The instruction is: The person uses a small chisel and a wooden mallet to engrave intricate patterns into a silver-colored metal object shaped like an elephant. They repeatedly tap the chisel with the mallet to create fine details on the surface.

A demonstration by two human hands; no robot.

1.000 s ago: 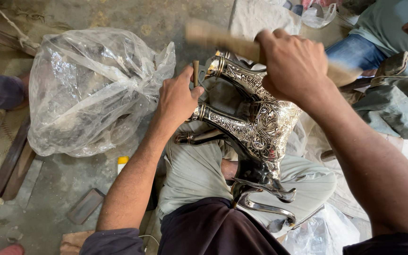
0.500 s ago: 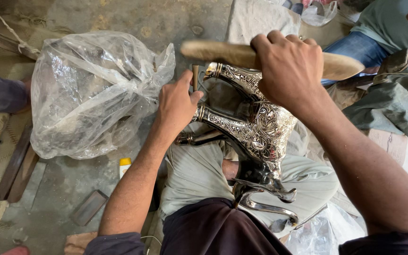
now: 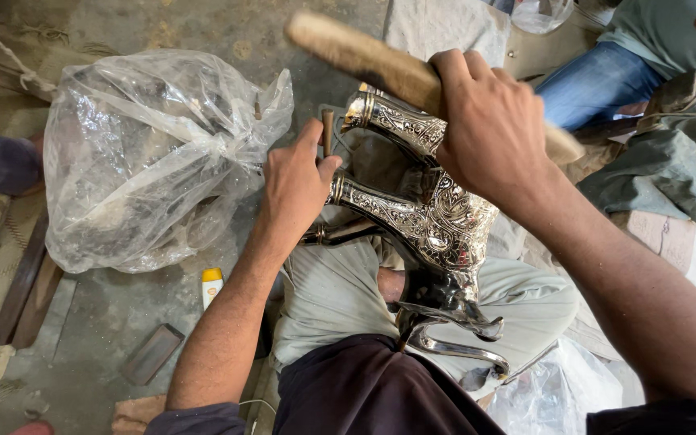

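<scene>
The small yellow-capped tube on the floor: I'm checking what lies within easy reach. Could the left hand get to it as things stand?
Probably yes. The tube lies in the open on the floor beside the left forearm, nothing covering it. But the left hand is busy holding a thin punch against the engraved metal vessel and would have to let go first.

clear knotted plastic bag (image 3: 147, 161) left, small yellow-capped tube (image 3: 212, 285)
</scene>
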